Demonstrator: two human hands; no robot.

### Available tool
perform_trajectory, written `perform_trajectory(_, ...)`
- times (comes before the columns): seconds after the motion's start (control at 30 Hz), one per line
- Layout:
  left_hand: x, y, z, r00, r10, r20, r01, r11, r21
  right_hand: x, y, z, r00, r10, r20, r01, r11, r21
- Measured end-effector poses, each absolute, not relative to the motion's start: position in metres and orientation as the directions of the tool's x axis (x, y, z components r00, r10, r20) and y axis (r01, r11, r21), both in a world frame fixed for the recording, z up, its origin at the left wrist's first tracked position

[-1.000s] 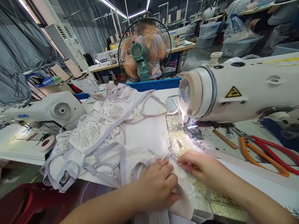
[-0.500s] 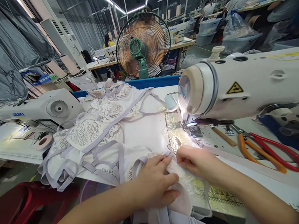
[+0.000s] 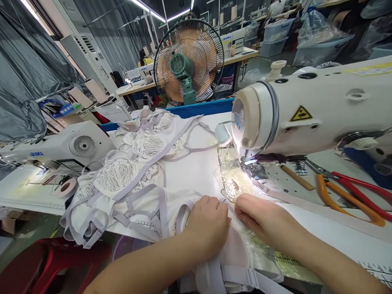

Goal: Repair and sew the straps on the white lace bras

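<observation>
A white bra with pale lilac-grey straps (image 3: 237, 248) lies at the near edge of the table, its strap hanging toward me. My left hand (image 3: 208, 227) is closed over its upper edge with the fingers curled under. Close by on the right, my right hand (image 3: 261, 217) pinches the edge of the same bra; its fingertips are partly hidden. Just beyond both hands is the lit needle area of a white sewing machine (image 3: 301, 112). A pile of white lace bras (image 3: 117, 174) spreads to the left of my left hand.
Cutting tools with orange (image 3: 324, 193) and red handles (image 3: 372, 193) lie right of the needle, beside a flat wooden stick (image 3: 297, 177). A second sewing machine (image 3: 66, 148) stands left. Behind the table is a large fan (image 3: 181, 66); a red stool (image 3: 53, 262) is below left.
My left hand's spread fingers have curled in and closed on the bra, and the hand has moved slightly up. My right hand keeps its pinch. The view has shifted slightly.
</observation>
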State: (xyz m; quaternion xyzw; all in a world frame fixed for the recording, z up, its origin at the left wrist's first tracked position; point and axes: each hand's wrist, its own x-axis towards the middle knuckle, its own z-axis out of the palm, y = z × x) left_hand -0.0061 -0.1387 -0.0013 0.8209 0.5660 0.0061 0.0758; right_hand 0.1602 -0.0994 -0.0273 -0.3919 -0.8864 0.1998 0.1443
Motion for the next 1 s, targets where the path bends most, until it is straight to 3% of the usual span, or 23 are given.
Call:
perform_trajectory(0.13, -0.003, -0.139, -0.003, 0.325, 0.942, -0.085, 0.942, -0.316, 0.112, 0.162, -0.102, -0.028, -0.644, 0.75, 0.151, 0.608, 0.621, -0.494)
perform_trajectory(0.3, -0.002, -0.139, -0.001, 0.24, 0.968, -0.079, 0.949, -0.217, 0.229, 0.169, -0.102, -0.021, -0.53, 0.828, 0.186, 0.552, 0.503, -0.665)
perform_trajectory(0.43, -0.004, -0.14, -0.002, 0.259, 0.964, -0.066, 0.925, -0.228, 0.305, 0.168, -0.106, -0.016, -0.48, 0.846, 0.234, 0.56, 0.5, -0.661)
perform_trajectory(0.67, -0.008, -0.145, -0.005, 0.197, 0.98, -0.035, 0.923, -0.173, 0.342, 0.143, -0.108, -0.021, -0.459, 0.886, 0.066, 0.76, 0.43, -0.487)
perform_trajectory(1.0, -0.011, -0.143, -0.01, 0.279, 0.96, 0.003, 0.909, -0.266, 0.32, 0.132, -0.111, -0.031, -0.515, 0.84, 0.168, 0.839, 0.535, -0.102)
